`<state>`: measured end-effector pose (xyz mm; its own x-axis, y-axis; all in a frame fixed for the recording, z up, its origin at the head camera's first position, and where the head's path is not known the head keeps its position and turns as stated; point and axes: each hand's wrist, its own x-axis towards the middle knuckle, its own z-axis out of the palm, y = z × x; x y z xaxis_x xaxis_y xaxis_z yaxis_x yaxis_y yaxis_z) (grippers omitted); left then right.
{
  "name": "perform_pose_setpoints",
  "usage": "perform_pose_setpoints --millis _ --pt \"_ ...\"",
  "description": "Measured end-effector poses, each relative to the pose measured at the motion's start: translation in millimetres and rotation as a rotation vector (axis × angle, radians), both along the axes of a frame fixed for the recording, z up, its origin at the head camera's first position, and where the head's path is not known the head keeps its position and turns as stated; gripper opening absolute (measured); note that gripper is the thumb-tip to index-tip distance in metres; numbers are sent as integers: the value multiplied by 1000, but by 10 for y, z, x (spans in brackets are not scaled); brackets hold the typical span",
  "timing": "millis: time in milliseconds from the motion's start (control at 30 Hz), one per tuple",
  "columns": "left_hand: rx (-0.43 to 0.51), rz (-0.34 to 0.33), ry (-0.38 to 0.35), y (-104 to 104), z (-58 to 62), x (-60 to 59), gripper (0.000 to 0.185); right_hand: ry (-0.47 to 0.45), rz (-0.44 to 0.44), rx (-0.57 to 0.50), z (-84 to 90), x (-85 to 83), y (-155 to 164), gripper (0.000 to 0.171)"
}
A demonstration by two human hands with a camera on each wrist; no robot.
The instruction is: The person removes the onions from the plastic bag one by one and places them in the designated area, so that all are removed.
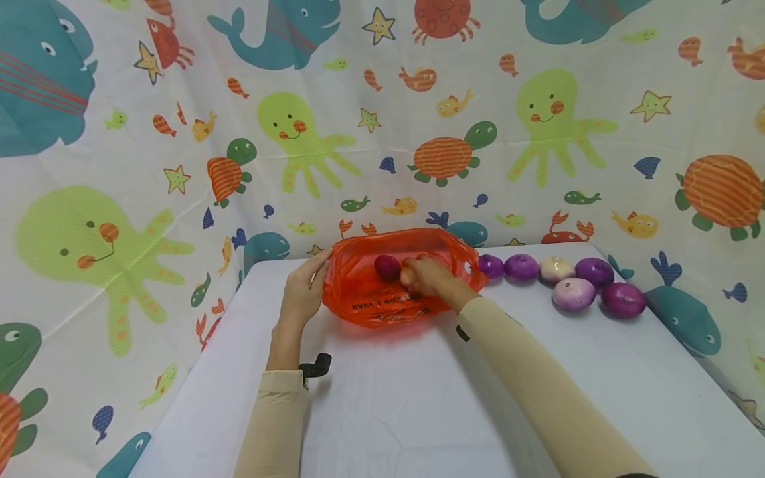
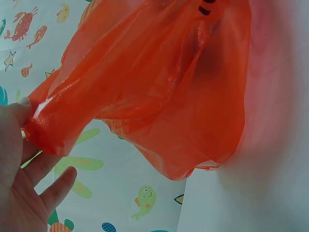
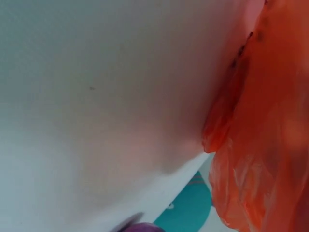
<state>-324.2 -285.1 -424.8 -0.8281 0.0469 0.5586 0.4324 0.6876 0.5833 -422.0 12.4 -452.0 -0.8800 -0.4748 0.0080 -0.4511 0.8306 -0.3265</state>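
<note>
A red plastic bag (image 1: 358, 302) with dark print stands on the white table, its mouth spread open towards me. My left hand (image 1: 303, 289) pinches the bag's left edge. In the left wrist view, that hand's thumb and fingers (image 2: 58, 186) show at the stretched corner of the bag (image 2: 145, 92). Inside the mouth, my right hand (image 1: 427, 275) has curled fingers, with a purple-red onion (image 1: 387, 267) just left of them. I cannot tell whether the right hand grips something. The right wrist view shows the bag's side (image 3: 270, 130) but not the hand.
Several purple and pale onions lie at the table's back right, among them a purple onion (image 1: 522, 268), a cream onion (image 1: 557, 270) and a dark purple onion (image 1: 623, 301). A curtain (image 1: 382, 93) printed with sea animals hangs behind the white table (image 1: 382, 411).
</note>
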Motion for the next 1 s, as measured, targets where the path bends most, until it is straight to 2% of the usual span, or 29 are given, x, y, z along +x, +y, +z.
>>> perform_pose_setpoints --millis 367,767,1000 --pt "-7 0 9 -7 -11 -23 41 93 57 -81 86 69 -19 58" --pt "-1 5 -17 4 -17 -14 42 159 87 -187 129 350 120 61" --pt "-6 13 -23 9 6 9 42 250 82 -287 119 522 278 61"
